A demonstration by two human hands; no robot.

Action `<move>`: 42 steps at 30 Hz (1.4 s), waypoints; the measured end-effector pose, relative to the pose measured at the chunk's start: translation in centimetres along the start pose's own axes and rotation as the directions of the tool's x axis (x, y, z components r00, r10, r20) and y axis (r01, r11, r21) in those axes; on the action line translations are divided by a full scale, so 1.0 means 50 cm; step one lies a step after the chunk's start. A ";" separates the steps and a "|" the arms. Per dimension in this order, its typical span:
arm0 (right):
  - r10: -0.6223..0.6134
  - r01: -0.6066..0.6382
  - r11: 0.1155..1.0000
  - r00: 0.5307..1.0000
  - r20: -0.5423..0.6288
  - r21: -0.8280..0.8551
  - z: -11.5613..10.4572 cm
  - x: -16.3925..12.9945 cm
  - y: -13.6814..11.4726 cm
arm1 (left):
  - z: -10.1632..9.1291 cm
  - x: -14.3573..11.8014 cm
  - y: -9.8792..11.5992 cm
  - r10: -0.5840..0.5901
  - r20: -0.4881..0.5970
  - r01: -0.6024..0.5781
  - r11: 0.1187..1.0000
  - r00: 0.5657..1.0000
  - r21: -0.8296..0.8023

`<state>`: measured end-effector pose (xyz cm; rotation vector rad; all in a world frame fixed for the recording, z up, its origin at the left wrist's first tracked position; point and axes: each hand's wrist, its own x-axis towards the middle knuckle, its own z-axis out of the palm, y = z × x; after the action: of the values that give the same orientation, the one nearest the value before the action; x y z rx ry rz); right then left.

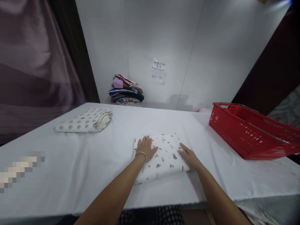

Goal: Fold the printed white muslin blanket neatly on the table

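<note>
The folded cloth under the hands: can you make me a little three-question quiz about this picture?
1. True or false: both hands lie flat on the folded cloth.
2. Which wrist wears a bracelet?
3. The red basket is: A) on the table's right side, B) on the floor, C) on the folded cloth.

Key:
1. True: the left hand and the right hand both press on it.
2. The left wrist.
3. A, on the white table.
</note>
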<state>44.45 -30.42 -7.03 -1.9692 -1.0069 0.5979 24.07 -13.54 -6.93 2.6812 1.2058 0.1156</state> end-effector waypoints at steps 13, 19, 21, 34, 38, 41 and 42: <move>-0.086 0.077 0.996 0.959 -0.272 -0.042 0.049 -0.132 0.055 | -0.062 0.066 -0.073 -0.041 -0.017 0.042 0.999 0.999 0.029; -0.130 0.125 0.991 0.959 -0.250 -0.039 0.059 -0.046 0.039 | -0.070 0.033 -0.108 -0.155 -0.022 0.155 0.987 0.988 0.032; -0.134 0.123 0.990 0.966 -0.220 -0.062 0.060 0.009 0.022 | -0.075 0.014 -0.131 -0.212 -0.013 0.212 0.977 0.977 0.014; -0.148 0.129 0.981 0.981 -0.128 -0.142 0.106 0.299 -0.132 | -0.042 -0.140 -0.073 -0.382 0.073 0.385 0.870 0.921 -0.308; -0.004 -0.004 0.999 0.988 -0.157 -0.049 0.104 0.197 -0.085 | -0.042 -0.157 -0.072 -0.349 0.120 0.365 0.826 0.929 -0.430; 0.101 -0.092 0.988 0.993 -0.069 0.123 0.087 0.097 -0.050 | -0.041 -0.153 -0.085 -0.325 0.113 0.339 0.820 0.939 -0.462; 0.094 -0.086 0.984 0.995 -0.045 0.157 0.083 0.069 -0.041 | -0.041 -0.152 -0.087 -0.322 0.110 0.335 0.819 0.940 -0.466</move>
<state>42.61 -25.01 -7.71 -1.8899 -0.8183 0.6516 15.53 -16.10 -5.80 2.0146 1.3964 0.2843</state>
